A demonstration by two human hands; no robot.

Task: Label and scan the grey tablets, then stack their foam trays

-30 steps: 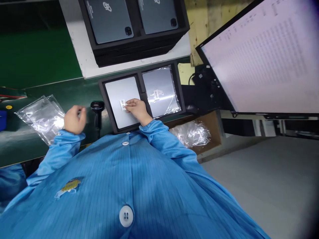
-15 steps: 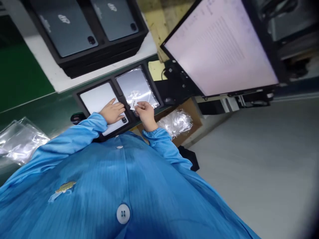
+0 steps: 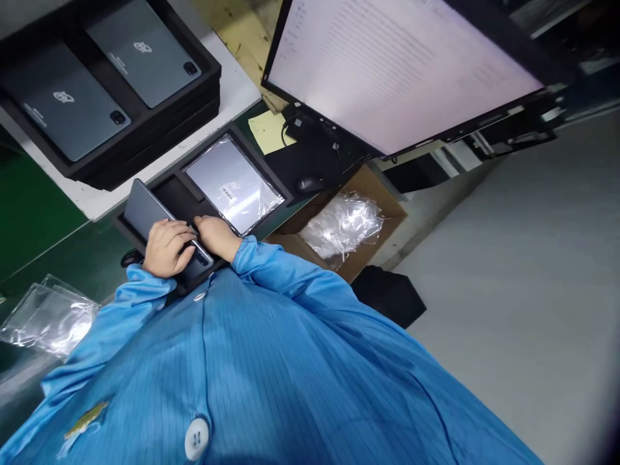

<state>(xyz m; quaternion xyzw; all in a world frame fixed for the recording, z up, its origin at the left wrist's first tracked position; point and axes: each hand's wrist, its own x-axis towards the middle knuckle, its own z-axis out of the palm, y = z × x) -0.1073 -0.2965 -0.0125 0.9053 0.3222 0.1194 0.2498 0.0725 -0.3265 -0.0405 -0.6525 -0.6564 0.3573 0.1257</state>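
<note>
A green bench [image 3: 33, 219] runs along the left of the scene, with a white shelf [image 3: 227, 97] at its far edge and a grey floor [image 3: 508, 271] spreading to the right. A large monitor [image 3: 397, 58] showing rows of pale text leans over the far right of the bench, with a mouse [image 3: 310, 185] and a yellow note [image 3: 271, 131] below it. On the shelf, a stack of black trays [image 3: 145, 139] carries two dark tablets lying back-up in the top tray. Nearer, a two-pocket black tray [image 3: 285, 192] holds a bagged tablet [image 3: 232, 184] with a small label in its right pocket. Over the left pocket, a bare tablet [image 3: 150, 210] tilts up out of the tray, its near end gripped by the left hand [image 3: 167, 247], fingers curled over the edge; the right hand [image 3: 216, 236] touches it just beside, fingers bent and close together. A cardboard box [image 3: 382, 219] below the bench holds crumpled clear plastic [image 3: 341, 226]. Empty clear bags [image 3: 46, 320] lie at near left, beside the blue sleeve [image 3: 121, 310].
</note>
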